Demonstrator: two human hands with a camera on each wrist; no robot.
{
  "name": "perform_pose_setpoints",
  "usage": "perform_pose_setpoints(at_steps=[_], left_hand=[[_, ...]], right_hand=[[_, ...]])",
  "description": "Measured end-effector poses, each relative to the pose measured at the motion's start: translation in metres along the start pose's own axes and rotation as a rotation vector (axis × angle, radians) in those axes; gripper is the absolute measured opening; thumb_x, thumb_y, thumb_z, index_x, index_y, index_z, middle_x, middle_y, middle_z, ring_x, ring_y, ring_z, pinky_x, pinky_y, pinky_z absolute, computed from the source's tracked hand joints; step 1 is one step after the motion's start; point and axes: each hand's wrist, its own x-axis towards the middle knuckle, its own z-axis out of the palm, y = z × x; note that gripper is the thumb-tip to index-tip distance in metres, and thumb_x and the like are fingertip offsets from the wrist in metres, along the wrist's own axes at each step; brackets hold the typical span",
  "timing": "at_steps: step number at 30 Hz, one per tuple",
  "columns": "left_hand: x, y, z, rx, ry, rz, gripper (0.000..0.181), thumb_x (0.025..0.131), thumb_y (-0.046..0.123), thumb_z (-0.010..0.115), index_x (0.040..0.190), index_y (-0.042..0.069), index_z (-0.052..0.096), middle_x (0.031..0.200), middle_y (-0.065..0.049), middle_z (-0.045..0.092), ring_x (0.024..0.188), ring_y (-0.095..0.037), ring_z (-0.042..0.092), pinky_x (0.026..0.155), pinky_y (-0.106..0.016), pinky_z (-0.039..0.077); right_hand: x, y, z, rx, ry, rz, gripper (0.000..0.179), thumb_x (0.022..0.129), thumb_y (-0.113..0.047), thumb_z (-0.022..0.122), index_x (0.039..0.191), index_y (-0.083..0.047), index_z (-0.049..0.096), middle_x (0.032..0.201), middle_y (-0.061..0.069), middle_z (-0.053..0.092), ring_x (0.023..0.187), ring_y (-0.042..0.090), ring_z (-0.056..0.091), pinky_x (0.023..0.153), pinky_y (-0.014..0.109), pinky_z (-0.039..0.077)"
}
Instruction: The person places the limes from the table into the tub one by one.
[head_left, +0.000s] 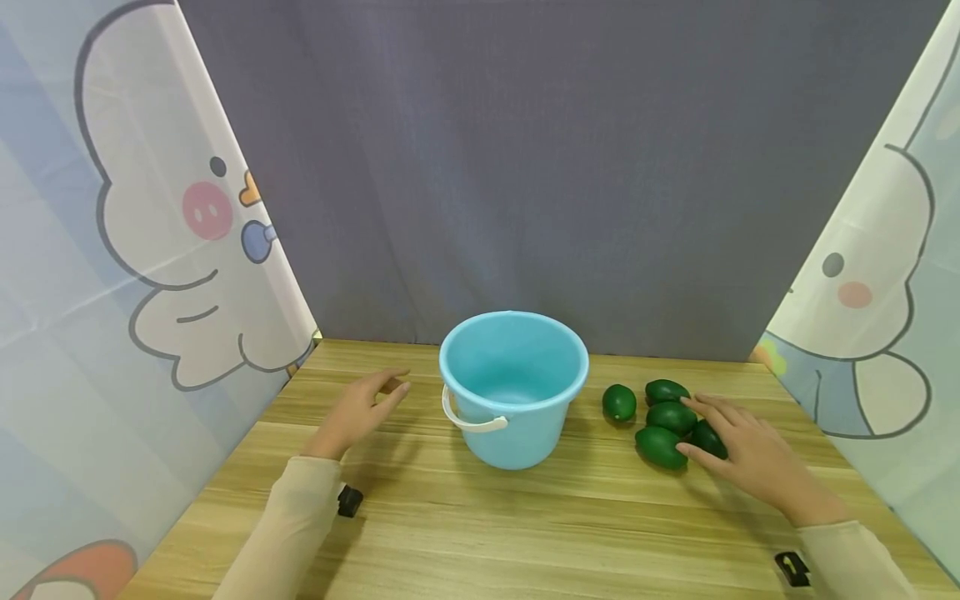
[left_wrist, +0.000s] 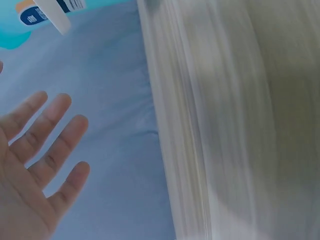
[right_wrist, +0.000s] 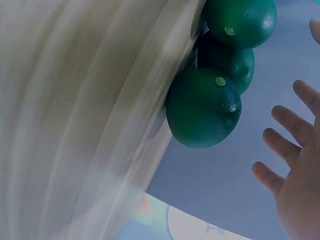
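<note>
A light blue bucket (head_left: 517,433) stands upright on the wooden table, its white handle (head_left: 480,425) hanging down at the front left. To the bucket's right lie several dark green limes (head_left: 660,447), most of them bunched together; a single lime (head_left: 619,402) sits closer to the bucket. My right hand (head_left: 750,450) is over the right side of the bunch with fingers spread and no lime in its grasp. In the right wrist view, a gap shows between the fingers and the nearest lime (right_wrist: 203,108). Left of the bucket, my left hand (head_left: 362,414) holds nothing, its fingers loosely extended.
A grey cloth (head_left: 510,167) hangs behind the table's (head_left: 480,533) back edge. Printed cartoon curtains flank it, one curtain (head_left: 45,292) on the left and another curtain (head_left: 922,467) on the right. Each wrist carries a small black device (head_left: 349,501).
</note>
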Motion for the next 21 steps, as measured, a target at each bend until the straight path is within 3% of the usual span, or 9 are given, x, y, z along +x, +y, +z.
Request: perform_pose_setpoints(at_steps=[15, 21], left_hand=[[0.006, 0.024, 0.004, -0.290, 0.030, -0.114, 0.042, 0.105, 0.042, 0.051, 0.141, 0.021, 0.056, 0.111, -0.004, 0.068, 0.103, -0.027, 0.065, 0.089, -0.050, 0.057], [0.010, 0.031, 0.008, -0.436, 0.020, -0.191, 0.042, 0.107, 0.042, 0.046, 0.141, 0.019, 0.056, 0.120, -0.009, 0.067, 0.106, -0.026, 0.066, 0.095, -0.052, 0.055]], right_hand=[[0.001, -0.006, 0.004, -0.005, 0.004, -0.013, 0.072, 0.086, -0.049, 0.077, 0.143, -0.014, 0.053, 0.141, 0.020, 0.051, 0.121, 0.051, 0.049, 0.087, 0.076, 0.043], [0.001, -0.007, 0.007, -0.002, 0.004, -0.030, 0.071, 0.085, -0.049, 0.078, 0.142, -0.013, 0.054, 0.141, 0.020, 0.051, 0.120, 0.051, 0.049, 0.086, 0.077, 0.043]])
